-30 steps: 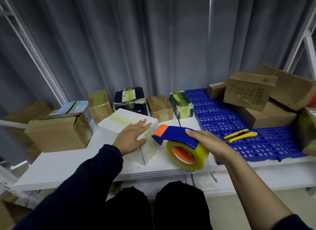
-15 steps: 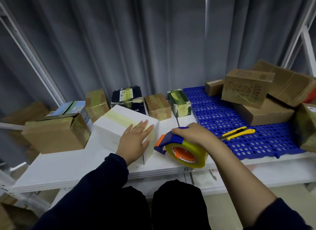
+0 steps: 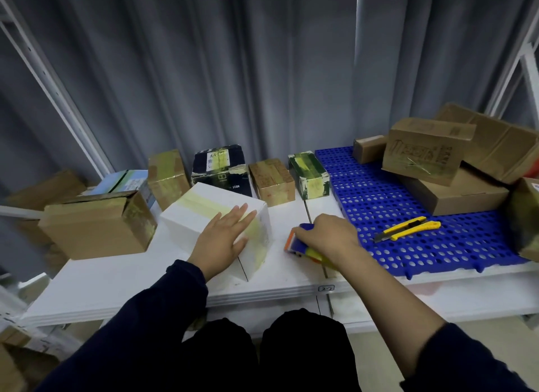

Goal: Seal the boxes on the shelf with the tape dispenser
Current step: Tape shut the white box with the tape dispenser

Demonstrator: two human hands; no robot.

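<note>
Tape dispenser (image 3: 302, 243): blue body, orange front edge, yellow roll partly hidden. It is held low over the white shelf (image 3: 116, 280), near the front edge; whether it touches the surface cannot be told.

Right hand (image 3: 328, 236): laid over the dispenser from above, fingers curled round its handle in a grasp.

White box (image 3: 204, 208): set at 9 o'clock of the dispenser, just beside it and apart from it. A strip of yellowish tape is seen along its top and down its near face.

Left hand (image 3: 223, 235): spread flat on the top of the white box at its near right corner, fingers straight, nothing gripped.

Yellow utility knife (image 3: 408, 229): laid at 3 o'clock of the dispenser on the blue perforated mat (image 3: 379, 193).

Row of small taped boxes (image 3: 272, 179): ranged at 12 o'clock, against the grey curtain (image 3: 262, 70).

Brown carton (image 3: 96, 226): placed at 9 o'clock beyond the white box, one end flap open.

Stacked brown cartons (image 3: 425, 149): piled at 2 o'clock on the mat.
</note>
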